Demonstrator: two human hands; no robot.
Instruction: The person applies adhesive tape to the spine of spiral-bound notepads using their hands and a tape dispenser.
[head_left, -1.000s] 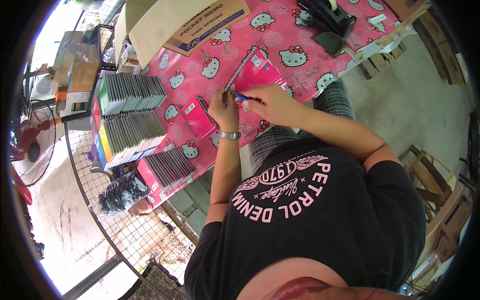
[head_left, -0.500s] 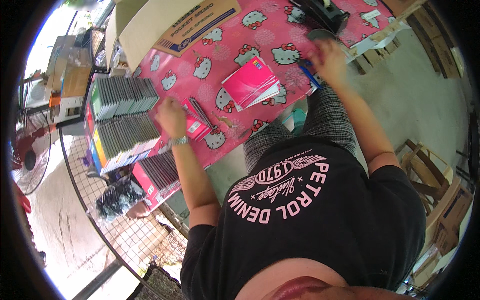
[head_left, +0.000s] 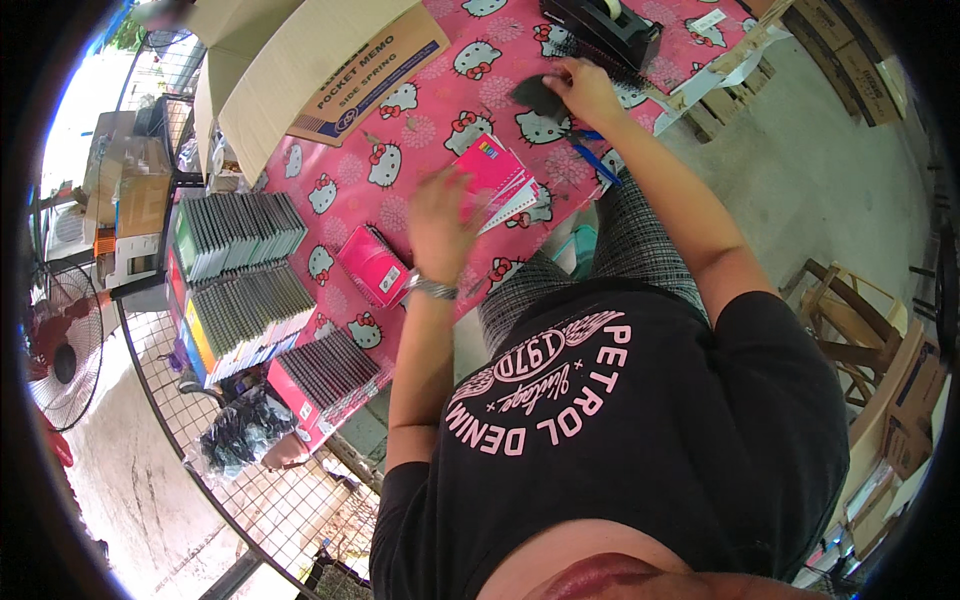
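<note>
My left hand (head_left: 440,225), smeared by motion, is over the left edge of a fanned stack of pink covers and white punched sheets (head_left: 510,190). Whether its fingers grip anything is unclear. Farther right, my right hand (head_left: 590,92) pinches a dark, flat, rounded thing (head_left: 538,97) just above the table. Dark coil-like strips lie behind that hand, and a blue-handled tool (head_left: 598,160) rests below it at the table edge. Left of my left wrist lies a small pink spiral notebook (head_left: 372,268).
Rows of stacked spiral notebooks (head_left: 245,235) stand on the left side of the pink patterned table (head_left: 345,200). An open cardboard box (head_left: 365,75) is at the back left. A black tape dispenser (head_left: 605,30) stands at the back right. A fan (head_left: 65,350) is at far left.
My left hand has moved right, from beside the pink spiral notebook to the cover stack. The right hand has moved left with the dark rounded thing. The whole view has shifted slightly.
</note>
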